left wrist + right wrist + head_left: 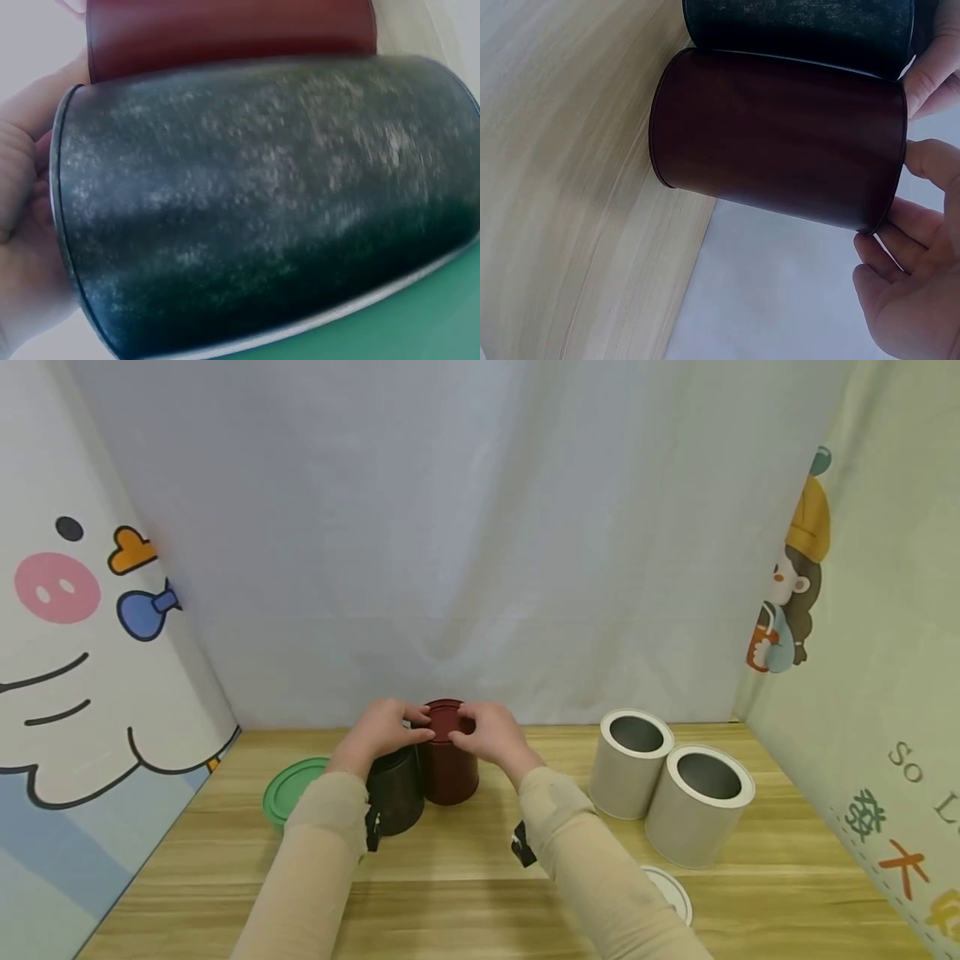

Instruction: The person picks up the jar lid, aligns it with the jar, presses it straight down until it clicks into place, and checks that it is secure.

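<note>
A dark red canister (452, 777) stands upright near the back of the table, with a matching red lid (444, 723) on top. My left hand (378, 732) holds the lid's edge from the left, thumb at the near side. From the right, my right hand (497, 737) holds the opposite edge between thumb and fingers. The right wrist view has these fingertips right at the rim of the red canister (780, 142). Close against it on the left is a blackish-green mottled canister (262, 202), its top partly hidden under my left hand and wrist.
A green lid (288, 789) lies at the left, partly behind my left forearm. Two white canisters (624, 781) stand open-topped side by side at the right. A white lid (672, 893) lies in front of them, partly covered by my right sleeve. Grey-white cloth (480, 543) hangs behind the table.
</note>
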Demonstrator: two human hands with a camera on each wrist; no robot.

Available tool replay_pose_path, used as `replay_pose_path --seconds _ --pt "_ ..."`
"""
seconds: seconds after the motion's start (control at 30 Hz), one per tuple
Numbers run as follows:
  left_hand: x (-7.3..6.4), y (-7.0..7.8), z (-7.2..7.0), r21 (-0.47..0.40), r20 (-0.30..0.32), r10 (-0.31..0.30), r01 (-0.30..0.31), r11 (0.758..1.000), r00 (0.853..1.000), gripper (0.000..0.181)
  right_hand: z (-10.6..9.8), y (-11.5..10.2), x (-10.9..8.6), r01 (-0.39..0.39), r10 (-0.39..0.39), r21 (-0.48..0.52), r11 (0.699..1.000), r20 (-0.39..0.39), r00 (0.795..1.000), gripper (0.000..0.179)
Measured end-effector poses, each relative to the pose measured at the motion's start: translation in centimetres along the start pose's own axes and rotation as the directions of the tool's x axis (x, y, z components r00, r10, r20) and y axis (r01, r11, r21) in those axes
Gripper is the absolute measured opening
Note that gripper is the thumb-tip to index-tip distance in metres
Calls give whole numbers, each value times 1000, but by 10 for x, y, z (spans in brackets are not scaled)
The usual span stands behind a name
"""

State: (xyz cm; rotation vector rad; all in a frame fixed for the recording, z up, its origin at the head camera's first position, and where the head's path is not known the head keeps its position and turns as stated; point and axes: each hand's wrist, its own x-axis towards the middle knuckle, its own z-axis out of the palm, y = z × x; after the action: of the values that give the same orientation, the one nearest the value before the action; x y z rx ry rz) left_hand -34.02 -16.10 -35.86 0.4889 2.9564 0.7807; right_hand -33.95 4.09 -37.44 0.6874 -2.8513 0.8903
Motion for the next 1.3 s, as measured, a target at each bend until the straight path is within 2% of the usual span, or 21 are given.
replay_pose_path --seconds 0.2,0.63,0.83,1.1,1.3 --pt "1 0 1 -29 1 -19 19 999 1000 38 2 3 -1 6 -6 26 1000 -4 1000 47" --pt "0 1 0 -19 -3 -31 31 999 1000 37 5 4 -3 28 -28 47 999 -12 1000 46" --pt "0 2 0 -14 0 -30 30 999 1000 38 8 9 -4 53 -49 74 996 -50 998 46" --pt "-2 2 1 -15 -14 4 -4 1000 1000 37 11 15 -7 110 -99 79 991 -123 987 42" --pt "-5 -2 5 -18 -61 54 -55 998 997 34 13 16 -10 145 -133 60 988 -167 977 36"
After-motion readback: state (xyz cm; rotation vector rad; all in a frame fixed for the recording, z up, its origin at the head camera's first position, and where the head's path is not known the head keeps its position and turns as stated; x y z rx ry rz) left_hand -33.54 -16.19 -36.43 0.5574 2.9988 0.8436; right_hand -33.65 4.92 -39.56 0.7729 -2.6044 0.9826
